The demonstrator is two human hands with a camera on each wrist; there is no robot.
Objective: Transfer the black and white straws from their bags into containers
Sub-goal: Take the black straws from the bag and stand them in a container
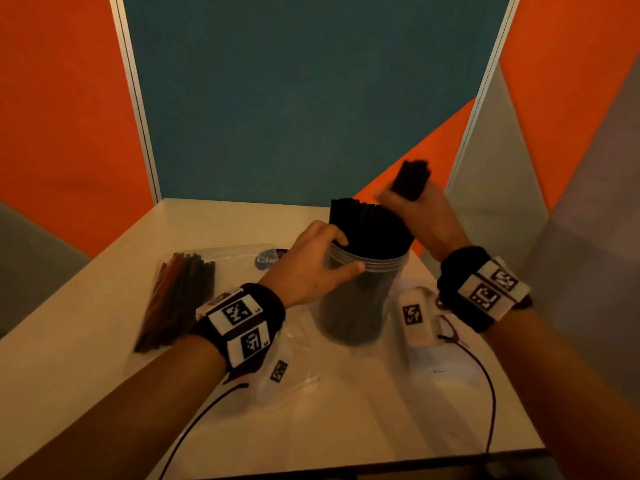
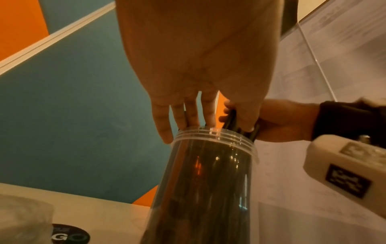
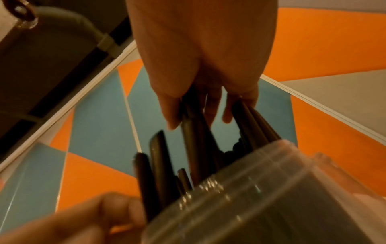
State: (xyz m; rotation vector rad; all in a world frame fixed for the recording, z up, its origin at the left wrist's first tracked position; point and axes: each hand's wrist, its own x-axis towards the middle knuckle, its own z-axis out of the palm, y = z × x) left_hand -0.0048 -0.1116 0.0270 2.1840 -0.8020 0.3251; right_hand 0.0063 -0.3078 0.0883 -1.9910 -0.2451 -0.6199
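Observation:
A clear plastic container [image 1: 356,306] stands in the middle of the white table [image 1: 86,358], packed with black straws [image 1: 367,230] that stick out above its rim. My left hand [image 1: 341,254] grips the container at its rim, thumb on the near side and fingers [image 2: 190,115] over the far edge against the straws. My right hand [image 1: 401,199] holds a small bundle of black straws [image 1: 412,180] just above and to the right of the container's mouth; the bundle's lower ends reach in among the others [image 3: 196,140]. No white straws are in view.
A clear bag [image 1: 180,296] of dark and brownish straws with a round blue label [image 1: 268,259] lies left of the container. Crumpled clear plastic [image 1: 298,372] lies under my left wrist. Orange, blue and grey partition walls enclose the table's back and sides.

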